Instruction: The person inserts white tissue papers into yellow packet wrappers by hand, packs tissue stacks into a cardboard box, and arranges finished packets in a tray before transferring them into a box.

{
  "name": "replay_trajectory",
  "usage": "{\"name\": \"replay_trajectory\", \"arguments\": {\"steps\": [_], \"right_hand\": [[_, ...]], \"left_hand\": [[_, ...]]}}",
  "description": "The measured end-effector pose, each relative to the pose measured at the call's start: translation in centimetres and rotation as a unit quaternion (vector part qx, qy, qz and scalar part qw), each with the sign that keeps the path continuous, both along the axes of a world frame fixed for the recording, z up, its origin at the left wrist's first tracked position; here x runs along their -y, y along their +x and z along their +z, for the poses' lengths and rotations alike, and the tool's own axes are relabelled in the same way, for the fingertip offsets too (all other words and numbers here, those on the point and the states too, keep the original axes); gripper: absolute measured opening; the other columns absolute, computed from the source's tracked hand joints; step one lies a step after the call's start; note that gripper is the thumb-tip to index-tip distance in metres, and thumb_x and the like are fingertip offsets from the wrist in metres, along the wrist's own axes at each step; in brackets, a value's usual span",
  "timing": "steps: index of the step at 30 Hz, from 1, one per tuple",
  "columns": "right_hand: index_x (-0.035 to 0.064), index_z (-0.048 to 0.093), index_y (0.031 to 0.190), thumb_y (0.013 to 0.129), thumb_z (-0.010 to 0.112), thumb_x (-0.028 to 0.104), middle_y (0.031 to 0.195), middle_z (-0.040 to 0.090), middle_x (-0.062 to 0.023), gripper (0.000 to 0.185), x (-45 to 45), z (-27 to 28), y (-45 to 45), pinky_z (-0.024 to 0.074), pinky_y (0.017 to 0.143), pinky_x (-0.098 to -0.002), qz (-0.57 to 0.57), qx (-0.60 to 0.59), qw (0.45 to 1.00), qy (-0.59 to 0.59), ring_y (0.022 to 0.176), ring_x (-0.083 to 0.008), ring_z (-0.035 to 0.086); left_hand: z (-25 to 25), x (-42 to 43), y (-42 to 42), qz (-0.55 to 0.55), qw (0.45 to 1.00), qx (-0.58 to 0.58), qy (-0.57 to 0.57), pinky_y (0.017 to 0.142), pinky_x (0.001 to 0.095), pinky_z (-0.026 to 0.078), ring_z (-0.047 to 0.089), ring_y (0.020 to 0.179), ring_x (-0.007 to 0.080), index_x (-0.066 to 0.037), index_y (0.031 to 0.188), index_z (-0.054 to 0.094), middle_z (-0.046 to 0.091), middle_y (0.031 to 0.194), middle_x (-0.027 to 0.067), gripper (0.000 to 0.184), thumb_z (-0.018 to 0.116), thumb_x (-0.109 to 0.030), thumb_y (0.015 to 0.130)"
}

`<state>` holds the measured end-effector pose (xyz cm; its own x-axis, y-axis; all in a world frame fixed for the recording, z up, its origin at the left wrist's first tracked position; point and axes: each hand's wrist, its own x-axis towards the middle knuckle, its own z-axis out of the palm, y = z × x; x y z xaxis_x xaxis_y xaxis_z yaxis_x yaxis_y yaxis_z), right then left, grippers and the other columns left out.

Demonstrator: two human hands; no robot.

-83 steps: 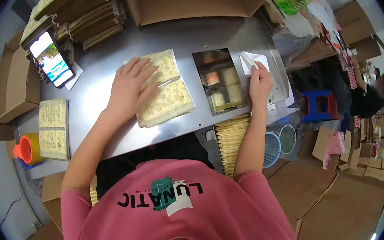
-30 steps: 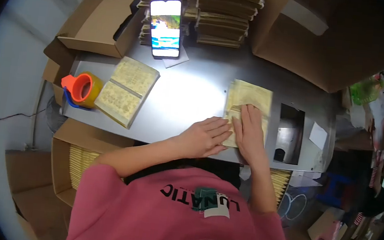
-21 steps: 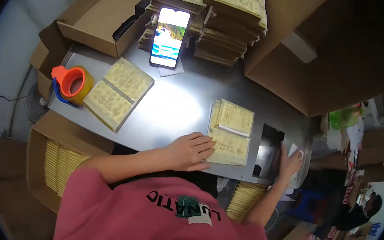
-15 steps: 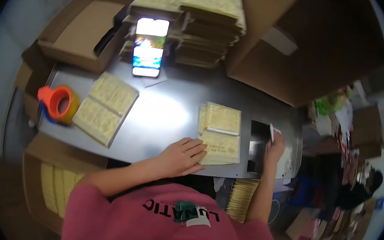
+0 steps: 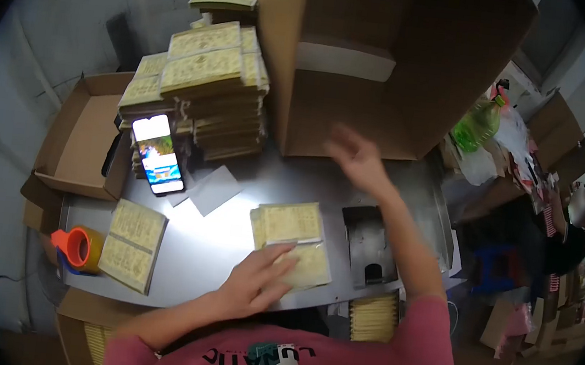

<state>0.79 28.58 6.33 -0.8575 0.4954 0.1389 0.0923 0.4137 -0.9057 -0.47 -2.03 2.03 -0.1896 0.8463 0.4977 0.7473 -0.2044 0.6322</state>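
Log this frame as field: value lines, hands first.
left hand: fingers over a yellow packet
right hand: open, motion-blurred, nothing visible in it, before the large carton
phone: screen lit, in front of packet stacks
paper sheet: on metal table, beside phone
tape roll: beside second packet

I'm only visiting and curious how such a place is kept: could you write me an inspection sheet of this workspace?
Surface: shiny metal table, with a dark-edged rectangular panel or recess towards the right.
Job's things: front yellow bundle; second bundle to its left; tall stack behind.
Clutter: lit phone; pale paper; orange-and-yellow ring, perhaps tape.
Hands: left hand has its fingers spread over the front bundle; right hand, blurred, is raised before the large carton, nothing seen in it.
Cables: thin dark line at far left, perhaps a cable.
Surroundings: another person and a blue stool at right.
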Motion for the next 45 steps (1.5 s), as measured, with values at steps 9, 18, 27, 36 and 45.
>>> {"name": "replay_trajectory", "arguments": {"steps": [9, 18, 27, 36, 45], "right_hand": [[-0.0019, 0.057, 0.126, 0.091, 0.061, 0.033, 0.118, 0.063, -0.0181, 0.05, -23.5, -4.4, -11.9, 0.0444, 0.094, -0.0354, -0.365, -0.188, 0.899, -0.151, 0.109, -0.0275, 0.06], [-0.0016, 0.053, 0.129, 0.092, 0.052, 0.051, 0.123, 0.056, -0.0268, 0.064, -32.3, -8.4, -22.1, 0.0436, 0.096, -0.0501, -0.426, -0.059, 0.895, 0.118, 0.114, -0.0429, 0.053], [-0.0027, 0.059, 0.121, 0.096, 0.045, 0.05, 0.131, 0.051, -0.0287, 0.061, -32.5, -2.4, -19.5, 0.0408, 0.101, -0.0525, -0.306, 0.198, 0.844, 0.394, 0.123, -0.0425, 0.046], [-0.0049, 0.059, 0.12, 0.098, 0.043, 0.037, 0.113, 0.065, -0.0215, 0.05, -42.7, -6.3, -22.6, 0.0501, 0.092, -0.0483, -0.193, 0.184, 0.864, 0.427, 0.104, -0.0388, 0.062], [0.0056, 0.036, 0.145, 0.072, 0.056, 0.076, 0.143, 0.043, -0.0201, 0.103, -39.9, -6.4, -23.6, 0.0363, 0.109, -0.0469, -0.17, 0.09, 0.853, 0.486, 0.132, -0.0384, 0.042]], "left_hand": [[0.4, -34.1, -15.1, 0.346, 0.869, 0.352, 0.034, 0.112, 0.0396, 0.03, 0.033, 0.139, 0.036, 0.0, 0.151, 0.013, 0.023, 0.154, 0.0254, 0.078, 0.044, -0.048, 0.098], [-4.4, -44.5, -32.1, 0.5, 0.768, 0.301, 0.262, 0.106, 0.0473, 0.035, 0.041, 0.128, 0.0422, 0.005, 0.139, 0.037, 0.038, 0.14, 0.0311, 0.065, 0.046, -0.043, 0.096], [-3.5, -42.5, -33.2, 0.572, 0.815, -0.002, 0.089, 0.099, 0.0497, 0.04, 0.047, 0.119, 0.0439, 0.007, 0.134, 0.043, 0.044, 0.131, 0.0282, 0.065, 0.05, -0.045, 0.094], [1.3, -42.7, -34.1, 0.486, 0.868, 0.079, 0.056, 0.099, 0.0494, 0.043, 0.054, 0.118, 0.0421, 0.007, 0.128, 0.052, 0.053, 0.127, 0.0325, 0.066, 0.042, -0.05, 0.096], [-1.7, -46.2, -39.7, 0.432, 0.899, -0.062, -0.032, 0.107, 0.0508, 0.035, 0.042, 0.128, 0.0436, -0.004, 0.141, 0.041, 0.042, 0.14, 0.0279, 0.089, 0.059, -0.066, 0.079]]}}
